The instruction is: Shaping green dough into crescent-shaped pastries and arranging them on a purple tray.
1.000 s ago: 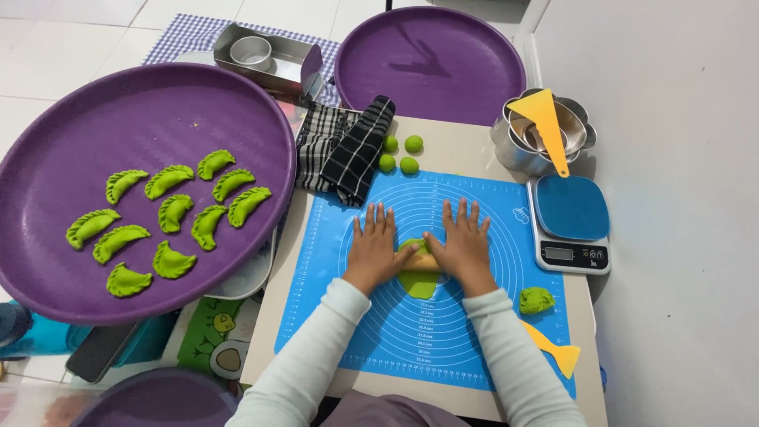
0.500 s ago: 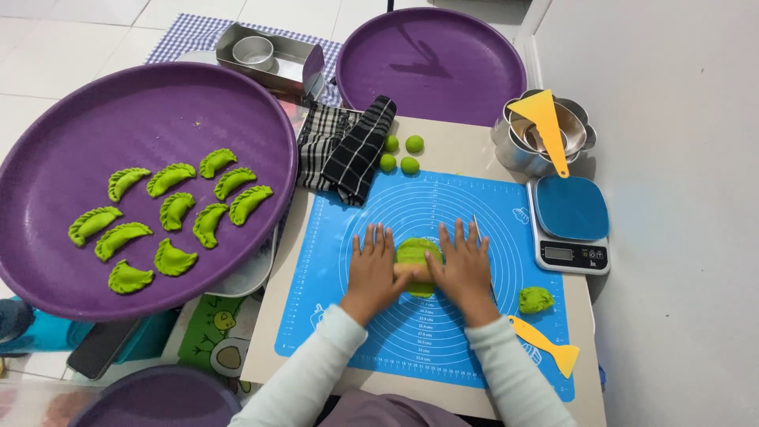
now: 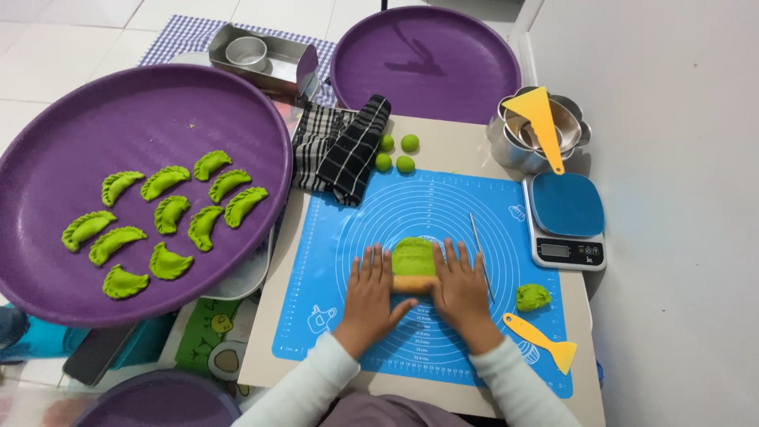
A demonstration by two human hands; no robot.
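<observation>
While your palms press down on a wooden rolling pin point(image 3: 414, 283), a flattened sheet of green dough point(image 3: 413, 256) spreads out just beyond it, near the middle of the blue silicone mat point(image 3: 364, 213) with its printed rings. Your left hand point(image 3: 372, 290) lies flat on the pin's left end, fingers stretched forward and thumb angled inward; your right hand point(image 3: 461, 286) does the same on the right end. Neither hand curls around the pin: both are open and pressing from above.

Just beside your right hand, a thin metal rod point(image 3: 481, 257) lies on the mat, and past it sits a small green dough lump point(image 3: 533, 297) with a yellow scraper point(image 3: 542, 341) near the mat's corner. At the mat's far edge, three green dough balls point(image 3: 398, 153) rest on the table point(image 3: 443, 146) next to a black-and-white checked cloth point(image 3: 340, 150). To your right stands a kitchen scale point(image 3: 566, 220) with a blue top, and behind it a stack of metal bowls point(image 3: 514, 146) holds a second yellow scraper point(image 3: 539, 121).

On your left, a large purple tray point(image 3: 142, 111) carries a batch of crimped green dumplings point(image 3: 170, 212). Another purple tray point(image 3: 427, 63) lies beyond the table, beside a metal tin point(image 3: 265, 54).
</observation>
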